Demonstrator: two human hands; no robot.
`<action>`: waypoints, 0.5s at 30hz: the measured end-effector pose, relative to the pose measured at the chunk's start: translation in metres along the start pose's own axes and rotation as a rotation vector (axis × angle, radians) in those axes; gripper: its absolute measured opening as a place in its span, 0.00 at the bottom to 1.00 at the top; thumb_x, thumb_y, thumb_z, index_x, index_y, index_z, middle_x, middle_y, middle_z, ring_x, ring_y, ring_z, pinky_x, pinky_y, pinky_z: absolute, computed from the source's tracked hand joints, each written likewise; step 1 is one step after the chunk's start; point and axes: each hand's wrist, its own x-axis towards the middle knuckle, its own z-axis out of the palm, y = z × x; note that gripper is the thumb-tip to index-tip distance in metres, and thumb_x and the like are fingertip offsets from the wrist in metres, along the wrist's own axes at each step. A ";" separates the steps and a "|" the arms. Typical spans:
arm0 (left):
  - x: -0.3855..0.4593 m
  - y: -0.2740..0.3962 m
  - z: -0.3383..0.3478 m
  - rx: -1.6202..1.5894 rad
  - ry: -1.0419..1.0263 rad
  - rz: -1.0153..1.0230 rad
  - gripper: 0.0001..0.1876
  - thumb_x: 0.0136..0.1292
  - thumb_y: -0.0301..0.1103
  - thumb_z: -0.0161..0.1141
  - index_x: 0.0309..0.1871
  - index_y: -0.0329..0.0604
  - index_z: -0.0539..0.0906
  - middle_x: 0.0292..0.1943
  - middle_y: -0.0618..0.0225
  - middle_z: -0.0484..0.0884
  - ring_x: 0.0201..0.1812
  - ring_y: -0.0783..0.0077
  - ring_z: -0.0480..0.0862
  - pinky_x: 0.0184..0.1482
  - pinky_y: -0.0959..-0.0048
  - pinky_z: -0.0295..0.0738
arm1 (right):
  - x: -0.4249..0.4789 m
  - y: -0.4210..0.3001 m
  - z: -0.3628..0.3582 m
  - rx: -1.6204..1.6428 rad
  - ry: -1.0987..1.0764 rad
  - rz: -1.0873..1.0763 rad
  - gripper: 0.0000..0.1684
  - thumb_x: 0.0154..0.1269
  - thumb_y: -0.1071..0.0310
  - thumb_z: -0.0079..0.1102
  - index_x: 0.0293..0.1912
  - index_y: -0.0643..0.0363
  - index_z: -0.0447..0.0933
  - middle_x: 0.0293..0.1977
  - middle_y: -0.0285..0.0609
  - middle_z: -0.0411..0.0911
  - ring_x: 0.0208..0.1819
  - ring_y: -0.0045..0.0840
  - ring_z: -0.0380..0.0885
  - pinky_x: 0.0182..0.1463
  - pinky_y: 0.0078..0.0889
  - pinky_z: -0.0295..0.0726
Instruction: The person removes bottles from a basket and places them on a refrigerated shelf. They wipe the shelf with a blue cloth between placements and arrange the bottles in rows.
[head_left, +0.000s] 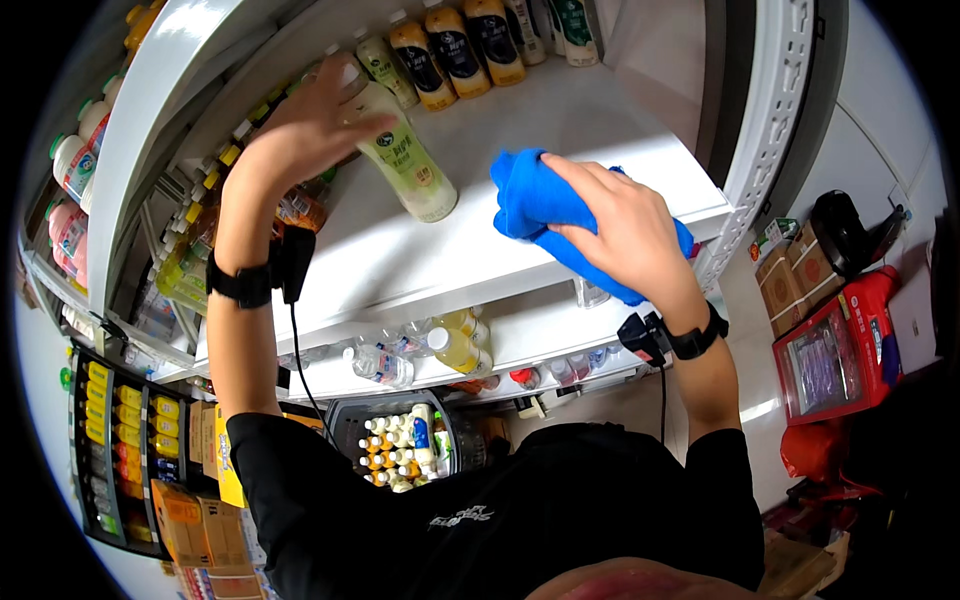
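My left hand (315, 127) is at a pale green drink bottle (405, 161) standing on the white metal shelf (457, 255). Its thumb is spread across the upper part of the bottle, and the other fingers are blurred near the cap; whether they grip it is not clear. My right hand (622, 217) holds a bunched blue cloth (540, 199) over the shelf's right front part. Behind, along the back of the shelf, stands a row of bottles with orange and black labels (457, 52). Black straps with small devices sit on both wrists.
Many bottles crowd the left (199, 217). A lower shelf holds clear and yellow bottles (461, 352). Beneath it is a dark basket (442, 397) of small bottles. A perforated white upright (772, 112) edges the right, with boxes (791, 277) beyond on the floor.
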 end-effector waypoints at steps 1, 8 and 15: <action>-0.003 0.011 0.003 0.050 0.034 0.046 0.47 0.60 0.52 0.75 0.75 0.35 0.66 0.55 0.43 0.84 0.53 0.47 0.87 0.56 0.54 0.81 | 0.000 0.003 0.002 -0.009 0.003 -0.011 0.39 0.58 0.62 0.74 0.69 0.53 0.73 0.56 0.50 0.82 0.51 0.47 0.84 0.55 0.43 0.84; 0.032 -0.020 0.014 -0.004 -0.167 -0.246 0.53 0.53 0.47 0.78 0.78 0.35 0.61 0.63 0.39 0.79 0.57 0.50 0.86 0.45 0.62 0.88 | 0.002 0.002 0.004 0.005 0.070 -0.106 0.38 0.55 0.65 0.74 0.66 0.61 0.75 0.51 0.52 0.82 0.49 0.45 0.85 0.52 0.42 0.84; 0.086 -0.095 0.056 -0.130 -0.220 -0.306 0.54 0.57 0.38 0.77 0.81 0.38 0.53 0.64 0.44 0.77 0.49 0.56 0.89 0.41 0.63 0.90 | 0.003 0.001 0.003 -0.010 0.064 -0.105 0.39 0.54 0.64 0.75 0.66 0.61 0.74 0.50 0.51 0.82 0.47 0.44 0.85 0.50 0.41 0.84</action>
